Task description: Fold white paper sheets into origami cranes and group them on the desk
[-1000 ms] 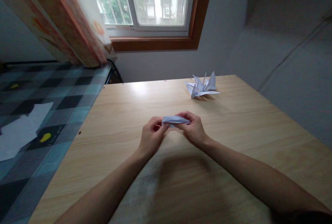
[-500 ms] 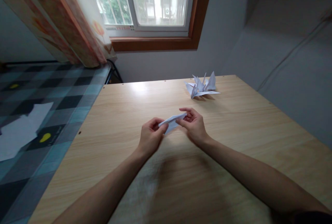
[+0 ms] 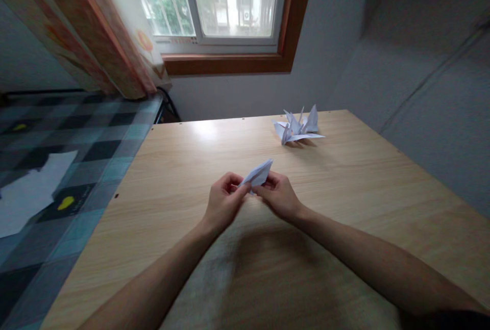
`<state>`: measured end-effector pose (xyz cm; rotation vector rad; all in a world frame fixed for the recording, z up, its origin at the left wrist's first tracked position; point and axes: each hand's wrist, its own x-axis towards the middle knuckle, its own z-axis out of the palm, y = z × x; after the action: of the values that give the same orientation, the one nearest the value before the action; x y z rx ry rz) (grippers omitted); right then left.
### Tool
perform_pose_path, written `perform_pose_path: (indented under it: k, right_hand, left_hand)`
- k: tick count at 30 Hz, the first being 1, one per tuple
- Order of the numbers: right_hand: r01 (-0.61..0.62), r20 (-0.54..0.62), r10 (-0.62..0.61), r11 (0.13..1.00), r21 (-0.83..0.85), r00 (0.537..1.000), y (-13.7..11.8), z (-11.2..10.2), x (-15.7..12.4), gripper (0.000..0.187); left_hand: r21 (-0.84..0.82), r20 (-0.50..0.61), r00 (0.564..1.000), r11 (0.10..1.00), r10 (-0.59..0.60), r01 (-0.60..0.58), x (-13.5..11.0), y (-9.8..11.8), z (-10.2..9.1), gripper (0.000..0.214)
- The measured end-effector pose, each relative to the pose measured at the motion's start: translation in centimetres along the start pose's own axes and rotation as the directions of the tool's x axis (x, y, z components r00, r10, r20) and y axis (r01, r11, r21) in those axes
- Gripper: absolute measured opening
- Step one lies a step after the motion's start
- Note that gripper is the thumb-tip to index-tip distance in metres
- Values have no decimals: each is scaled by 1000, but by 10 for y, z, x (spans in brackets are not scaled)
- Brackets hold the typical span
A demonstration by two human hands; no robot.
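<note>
A small folded piece of white paper (image 3: 261, 173) is held above the wooden table (image 3: 184, 167), its pointed end tilted up and away to the right. My left hand (image 3: 225, 198) grips its lower left end, thumb pressed on the near face. My right hand (image 3: 279, 196) pinches it from the lower right, thumb close to the left thumb and the other fingers curled behind the paper. The fingers behind hide part of the folds.
Folded white paper cranes (image 3: 296, 128) stand near the table's far edge. To the left, white paper sheets (image 3: 34, 187) lie on a checked cloth (image 3: 99, 151). A window (image 3: 233, 3) and an orange patterned curtain (image 3: 103, 29) are beyond the table.
The folded paper has turned so its tip points more upward. My right hand has moved slightly down and left, closer to the left thumb. My left hand has barely moved.
</note>
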<state>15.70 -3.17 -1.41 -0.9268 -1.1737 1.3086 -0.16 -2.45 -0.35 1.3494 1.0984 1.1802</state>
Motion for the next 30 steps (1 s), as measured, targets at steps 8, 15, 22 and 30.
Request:
perform_pose_path:
  k: [8, 15, 22, 30]
  right_hand:
    - [46, 47, -42, 995, -88, 998, -3, -3, -3, 12]
    - [-13, 19, 14, 998, -66, 1000, 0, -4, 0, 23]
    - [10, -177, -53, 972, -236, 983, -2, -7, -1, 25]
    - [77, -92, -99, 973, -219, 991, 5, -2, -8, 21]
  left_hand:
    - [3, 37, 998, 999, 50, -50, 1, -1, -2, 16]
    - [25, 16, 999, 998, 51, -52, 3, -6, -3, 19]
    - [401, -54, 899, 834, 434, -379, -5, -3, 0, 15]
    - [502, 278, 839, 674, 468, -542, -12, 5, 2, 16]
